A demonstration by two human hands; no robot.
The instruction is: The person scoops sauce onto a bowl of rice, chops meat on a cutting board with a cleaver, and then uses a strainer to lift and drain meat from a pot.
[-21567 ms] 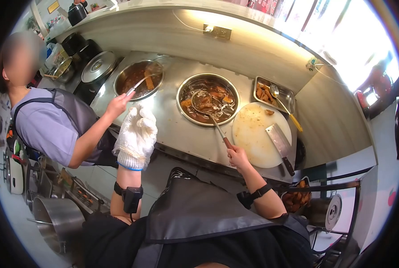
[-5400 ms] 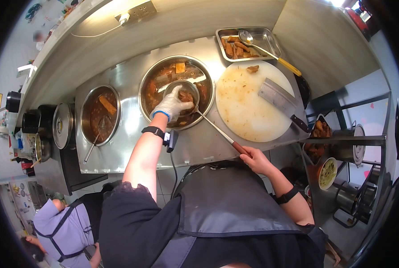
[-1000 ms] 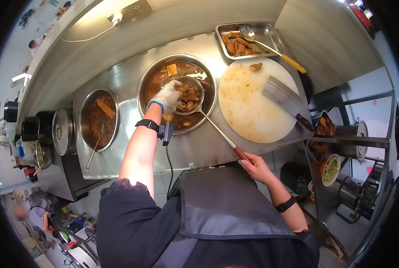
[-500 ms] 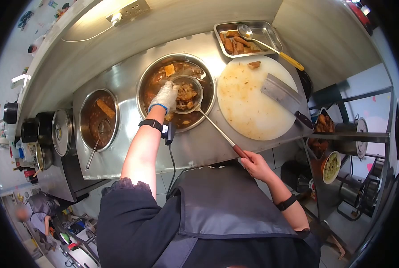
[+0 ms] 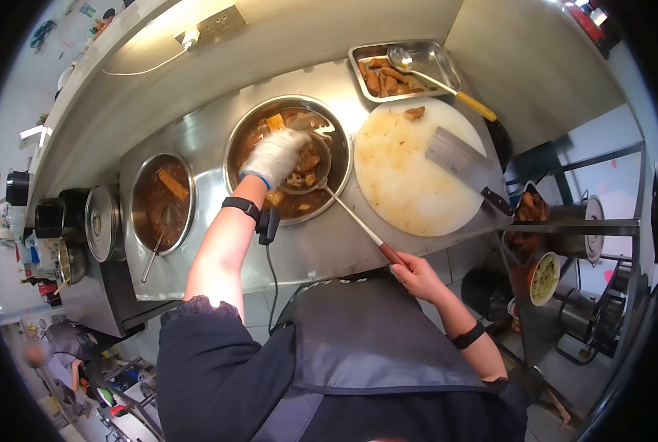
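Observation:
My right hand [image 5: 416, 277] is wrapped round the brown grip of a long-handled strainer [image 5: 352, 216]. The strainer's round bowl lies over a steel pot [image 5: 347, 173] of brown broth and carries pieces of braised food [image 5: 307, 160]. Over the left side of that bowl is my left hand [image 5: 274, 156], in a pale glove with a blue band at the wrist. Its fingers are smeared by motion and partly cover the bowl. A yellowish block of food [image 5: 274, 122] floats near the pot's far rim.
Right of the pot lies a round white cutting board [image 5: 399, 191] with a cleaver [image 5: 458, 158] on it. Behind stands a steel tray [image 5: 447, 70] of browned pieces and a yellow-handled spoon [image 5: 476, 105]. A second pot [image 5: 136, 210] with a ladle is at left. Another person [image 5: 67, 353] is lower left.
My left hand has shifted a little right, farther over the strainer bowl, and is now blurred. My right hand keeps its hold on the handle. The whole view has tilted slightly.

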